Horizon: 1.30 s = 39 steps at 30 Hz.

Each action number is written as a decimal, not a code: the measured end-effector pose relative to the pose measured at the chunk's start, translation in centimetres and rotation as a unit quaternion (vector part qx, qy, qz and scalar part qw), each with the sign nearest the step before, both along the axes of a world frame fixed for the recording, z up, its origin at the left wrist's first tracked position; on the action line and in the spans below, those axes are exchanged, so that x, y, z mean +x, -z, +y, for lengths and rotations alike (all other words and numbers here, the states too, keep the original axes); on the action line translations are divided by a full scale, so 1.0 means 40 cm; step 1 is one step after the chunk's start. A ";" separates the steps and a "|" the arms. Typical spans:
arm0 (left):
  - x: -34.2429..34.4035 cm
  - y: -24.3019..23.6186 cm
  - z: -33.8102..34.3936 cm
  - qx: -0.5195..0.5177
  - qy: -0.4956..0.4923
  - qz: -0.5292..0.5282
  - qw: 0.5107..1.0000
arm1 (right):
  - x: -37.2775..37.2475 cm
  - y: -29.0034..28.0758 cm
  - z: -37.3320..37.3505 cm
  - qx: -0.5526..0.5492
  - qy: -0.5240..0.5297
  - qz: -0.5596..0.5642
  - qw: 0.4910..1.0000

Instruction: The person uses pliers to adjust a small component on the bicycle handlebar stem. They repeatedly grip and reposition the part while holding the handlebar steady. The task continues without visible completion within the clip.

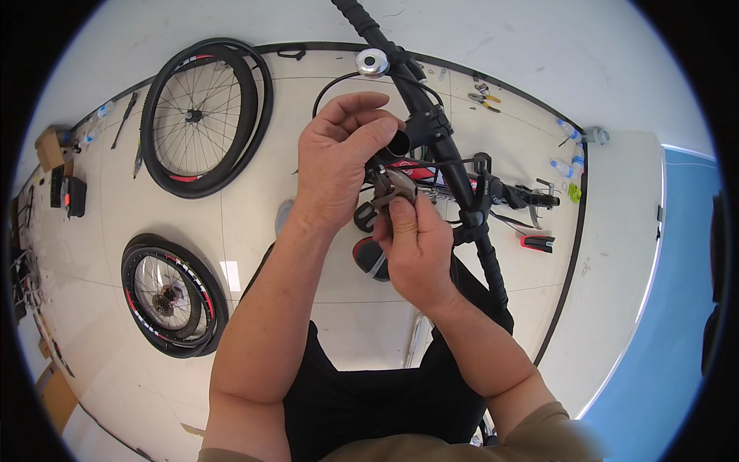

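My left hand (pixel 336 158) is closed, fingers curled and thumb beside the open end of a short black tube (pixel 399 143) at the handlebar's clamp. Whatever its fingers hold, if anything, is hidden. Just below, my right hand (pixel 418 250) grips a curved grey metal bicycle part (pixel 399 185) between thumb and fingers; its exact kind is not clear. The black handlebar (pixel 422 96) runs diagonally past both hands, with a silver bell (pixel 372 63) near its upper end. Part of the red and black bicycle frame (pixel 412 169) shows behind my hands.
Two wheels with tyres lie left, one upper (pixel 245 115) and one lower (pixel 212 316). Yellow-handled pliers (pixel 485 99) and plastic bottles (pixel 562 166) are on the tiled floor at right. Near the handlebar lies a red and black piece (pixel 537 243). A cardboard box (pixel 51 149) stands far left.
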<state>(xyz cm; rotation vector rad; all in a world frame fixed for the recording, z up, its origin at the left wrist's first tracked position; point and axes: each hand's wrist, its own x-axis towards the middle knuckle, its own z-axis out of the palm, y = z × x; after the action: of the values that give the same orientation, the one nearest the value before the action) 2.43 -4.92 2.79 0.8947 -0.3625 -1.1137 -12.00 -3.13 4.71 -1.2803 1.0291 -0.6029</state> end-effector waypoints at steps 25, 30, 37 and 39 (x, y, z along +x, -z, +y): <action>0.002 -0.003 -0.003 0.008 0.001 -0.005 1.000 | -0.035 -0.018 -0.005 0.055 -0.008 0.008 0.998; 0.003 -0.004 -0.002 0.010 -0.002 -0.005 1.000 | -0.029 -0.005 0.000 -0.116 -0.021 0.042 0.992; 0.004 -0.004 0.000 0.012 -0.002 -0.003 1.000 | -0.026 -0.019 -0.007 -0.141 -0.042 0.064 0.987; 0.004 -0.005 -0.001 0.014 -0.001 -0.005 1.000 | -0.029 -0.029 -0.011 -0.078 -0.047 0.056 0.994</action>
<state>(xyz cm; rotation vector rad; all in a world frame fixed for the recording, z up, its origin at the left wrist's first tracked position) 2.60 -4.98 2.98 0.9255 -0.3553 -1.1146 -13.17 -3.59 5.86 -1.5060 1.0232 -0.5534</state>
